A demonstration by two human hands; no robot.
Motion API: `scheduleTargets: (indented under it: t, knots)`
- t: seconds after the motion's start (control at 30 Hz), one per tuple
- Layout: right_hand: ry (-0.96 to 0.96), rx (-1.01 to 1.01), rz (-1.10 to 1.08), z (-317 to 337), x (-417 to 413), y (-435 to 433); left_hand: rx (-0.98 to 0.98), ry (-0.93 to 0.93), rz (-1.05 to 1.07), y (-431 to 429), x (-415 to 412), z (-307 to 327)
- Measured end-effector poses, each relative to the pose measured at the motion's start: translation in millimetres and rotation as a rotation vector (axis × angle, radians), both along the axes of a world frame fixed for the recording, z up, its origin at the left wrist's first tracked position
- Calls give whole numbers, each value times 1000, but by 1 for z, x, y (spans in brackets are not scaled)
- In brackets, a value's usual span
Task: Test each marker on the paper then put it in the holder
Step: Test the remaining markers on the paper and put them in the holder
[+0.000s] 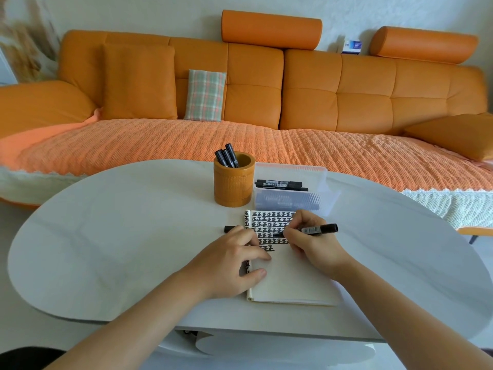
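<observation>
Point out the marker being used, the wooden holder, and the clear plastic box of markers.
marker [318, 229], head view, on its grey label band past the right hand.
wooden holder [233, 186], head view, on its front wall.
clear plastic box [290, 200], head view, on its frosted front wall.

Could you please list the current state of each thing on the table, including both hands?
Right hand: gripping a black marker, tip on the notepad.
Left hand: pressing the notepad flat, holding the marker cap.
Notepad: open, upper part filled with black marks, lower part blank.
Wooden holder: upright, three markers inside.
Clear plastic box: open, markers lying inside.
</observation>
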State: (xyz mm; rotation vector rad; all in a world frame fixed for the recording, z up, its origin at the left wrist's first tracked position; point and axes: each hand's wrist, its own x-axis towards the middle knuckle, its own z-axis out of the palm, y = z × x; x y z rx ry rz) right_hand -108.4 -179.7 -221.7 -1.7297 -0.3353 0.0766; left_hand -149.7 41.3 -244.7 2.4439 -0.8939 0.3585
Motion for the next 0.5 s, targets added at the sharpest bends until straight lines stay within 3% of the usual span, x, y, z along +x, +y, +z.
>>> scheduleTargets:
  t: [0.17, 0.33, 0.5]
  knots:
    - [-51, -27, -10, 2, 2, 3, -44, 2, 11, 5, 7, 6]
    - [-156, -131, 63, 14, 7, -1, -59, -141, 210, 24, 30, 15]
    - [80, -36, 149, 29, 13, -1, 39, -64, 308, 38, 42, 10]
